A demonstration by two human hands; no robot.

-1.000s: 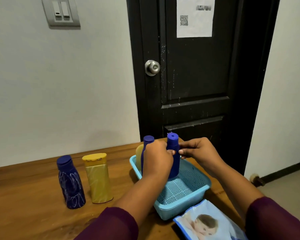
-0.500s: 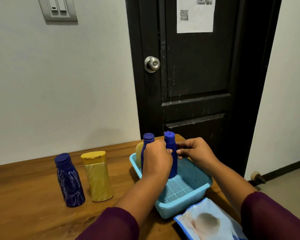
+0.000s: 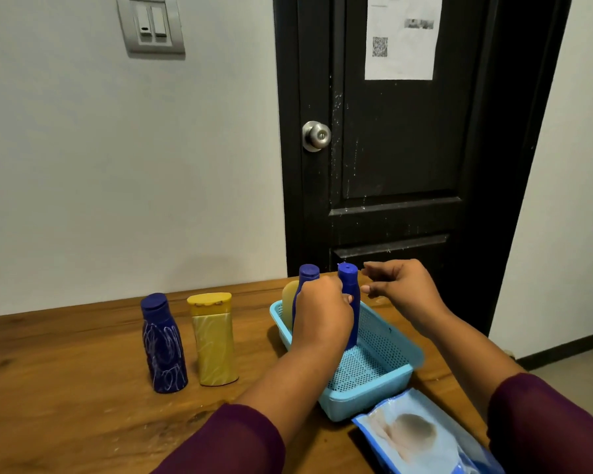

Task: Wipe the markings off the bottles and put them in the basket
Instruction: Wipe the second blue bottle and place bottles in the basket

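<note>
Noted at left, upright on wooden table (image 3: 65, 388): scribbled dark-blue bottle (image 3: 163, 347), with scribbled yellow bottle (image 3: 214, 343) just beside. Found upright in light-blue basket (image 3: 367, 395): pale yellow bottle (image 3: 288, 301), blue bottle (image 3: 308, 273), rightmost blue bottle (image 3: 350, 289). Recorded left hand (image 3: 322, 313) curled round rightmost blue bottle. Recorded right hand (image 3: 401, 289) just beside its cap, fingers loosely bent, holding nothing. Logged wipes pack (image 3: 425, 436) at near right.

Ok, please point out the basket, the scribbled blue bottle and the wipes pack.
basket (image 3: 370, 397): head view, front wall.
scribbled blue bottle (image 3: 165, 350): head view, middle of body.
wipes pack (image 3: 421, 436): head view, top face.
</note>
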